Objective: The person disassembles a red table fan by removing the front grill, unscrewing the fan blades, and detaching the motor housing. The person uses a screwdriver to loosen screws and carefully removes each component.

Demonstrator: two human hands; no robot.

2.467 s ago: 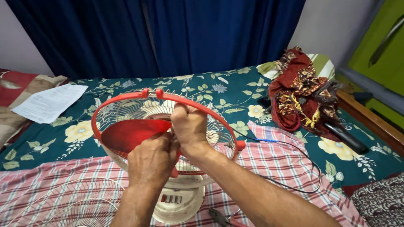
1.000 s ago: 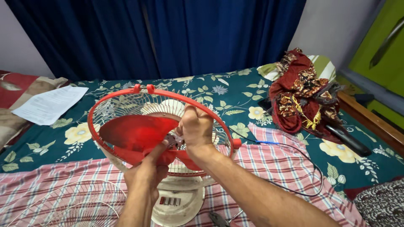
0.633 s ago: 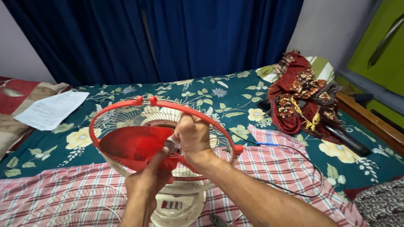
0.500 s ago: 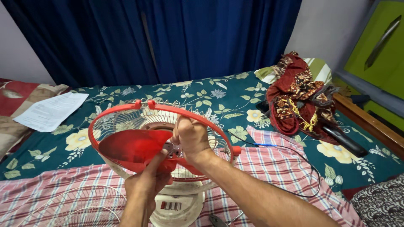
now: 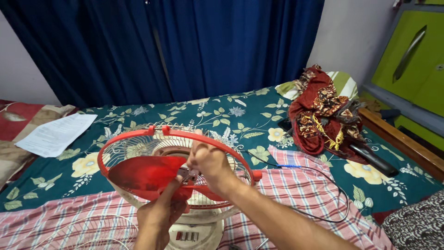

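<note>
A small table fan with a white base (image 5: 192, 231) stands on the bed, its red guard ring (image 5: 138, 136) and wire rear grille uncovered. My left hand (image 5: 162, 210) grips the red fan blade (image 5: 143, 173) from below, near its hub. My right hand (image 5: 210, 162) is closed over the grey hub fitting (image 5: 185, 174) at the blade's centre. Which part the right fingers pinch is hidden by the hand.
A loose wire front grille (image 5: 88, 231) lies at the lower left on a red checked cloth (image 5: 296, 180). The fan's black cord (image 5: 323, 203) loops to the right. A white paper (image 5: 55, 133), a heap of red patterned cloth (image 5: 323, 111) and a black object (image 5: 374, 159) lie on the floral bedsheet.
The blade has turned a little under my hands, and my left hand shifted from covering the hub to gripping below it. The view tilted upward slightly, so the fan sits lower in frame.
</note>
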